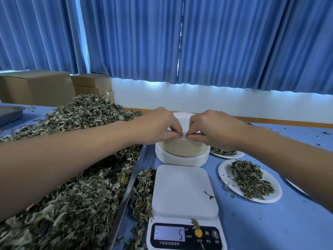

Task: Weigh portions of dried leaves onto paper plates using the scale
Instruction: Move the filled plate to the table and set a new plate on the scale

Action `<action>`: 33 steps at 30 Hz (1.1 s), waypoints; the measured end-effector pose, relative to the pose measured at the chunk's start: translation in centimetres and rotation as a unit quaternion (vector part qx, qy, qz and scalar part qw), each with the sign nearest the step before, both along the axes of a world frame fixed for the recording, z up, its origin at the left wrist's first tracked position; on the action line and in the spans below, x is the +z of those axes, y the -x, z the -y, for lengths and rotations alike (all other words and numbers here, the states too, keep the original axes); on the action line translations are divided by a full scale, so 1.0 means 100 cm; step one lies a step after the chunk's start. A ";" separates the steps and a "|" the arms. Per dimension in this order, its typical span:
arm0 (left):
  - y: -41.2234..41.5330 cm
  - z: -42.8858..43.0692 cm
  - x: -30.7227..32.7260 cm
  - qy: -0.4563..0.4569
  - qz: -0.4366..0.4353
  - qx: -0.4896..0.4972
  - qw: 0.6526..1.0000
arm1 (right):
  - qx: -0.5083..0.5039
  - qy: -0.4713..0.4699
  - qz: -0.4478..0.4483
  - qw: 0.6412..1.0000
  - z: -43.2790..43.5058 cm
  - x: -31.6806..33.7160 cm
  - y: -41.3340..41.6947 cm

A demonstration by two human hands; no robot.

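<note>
Both hands meet over the stack of paper plates (pixel 182 152), nearly touching each other. The left hand (pixel 158 126) and the right hand (pixel 214 129) each pinch the near edge of the top plate (pixel 183 120) between thumb and forefinger, and the plate tilts up away from the person. Whether they hold one plate or several stuck together is hard to tell. Just nearer the person than the hands sits the white scale (pixel 183 192), its platform bare except for a stray stem, and its display (pixel 169 233) appears to read minus 5. Under the left forearm lies a heap of dried leaves (pixel 75 123) in a metal tray (pixel 129 181). Under and beside the right forearm, a filled plate (pixel 248 179) rests on the blue table (pixel 270 222), with another filled plate (pixel 225 153) just below the right wrist.
</note>
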State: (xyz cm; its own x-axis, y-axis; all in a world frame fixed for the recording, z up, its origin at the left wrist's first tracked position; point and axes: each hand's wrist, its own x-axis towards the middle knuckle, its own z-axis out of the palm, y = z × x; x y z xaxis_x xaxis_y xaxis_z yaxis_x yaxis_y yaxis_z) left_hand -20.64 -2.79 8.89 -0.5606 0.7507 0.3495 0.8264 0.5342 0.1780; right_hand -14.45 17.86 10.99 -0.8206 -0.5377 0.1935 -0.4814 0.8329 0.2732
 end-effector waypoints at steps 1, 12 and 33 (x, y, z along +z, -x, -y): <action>0.000 0.000 -0.001 0.000 0.001 0.001 1.000 | 0.002 0.003 0.000 1.000 0.000 0.000 0.000; -0.002 0.000 0.000 -0.007 0.020 0.000 1.000 | 0.012 0.006 -0.007 1.000 -0.003 -0.004 0.001; -0.004 -0.011 0.002 0.020 -0.009 0.014 1.000 | 0.016 -0.146 -0.082 0.986 0.006 -0.008 -0.001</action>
